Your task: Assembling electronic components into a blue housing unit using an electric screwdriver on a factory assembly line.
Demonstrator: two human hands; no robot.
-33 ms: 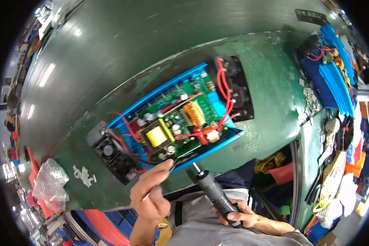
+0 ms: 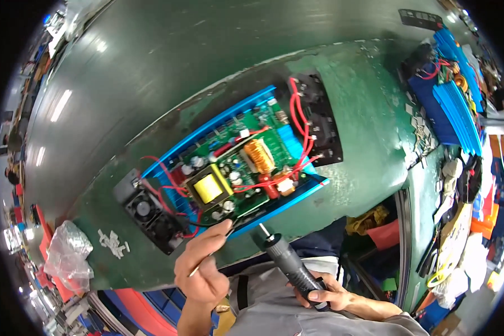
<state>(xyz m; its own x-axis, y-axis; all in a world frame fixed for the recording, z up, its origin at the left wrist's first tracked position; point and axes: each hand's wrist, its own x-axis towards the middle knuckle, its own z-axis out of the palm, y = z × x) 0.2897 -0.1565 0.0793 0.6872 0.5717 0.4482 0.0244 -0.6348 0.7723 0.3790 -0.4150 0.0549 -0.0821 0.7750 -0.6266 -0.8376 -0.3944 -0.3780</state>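
My left hand [image 2: 203,267] is closed on a thin metal tool [image 2: 194,272], perhaps tweezers. Its fingertips are at the near edge of a blue metal housing [image 2: 297,193], where the tool's working end is hard to make out. Wrapped around the lower part of a black electric screwdriver [image 2: 290,263] is my right hand [image 2: 331,294]. The screwdriver's bit points up and left, just short of the housing. Inside the housing lies a green circuit board [image 2: 225,152] with a yellow transformer [image 2: 208,189] and a copper coil [image 2: 259,155].
Black end panels lie at both ends of the housing: one with fans [image 2: 151,214], the other [image 2: 323,126] joined by red wires. Small white pieces [image 2: 113,244] and a clear plastic bag [image 2: 68,252] lie left. More blue housings [image 2: 457,115] and scattered metal pieces [image 2: 420,133] are at right.
The whole picture has shifted slightly. Both hands keep their hold and pose, and the housing looks the same.
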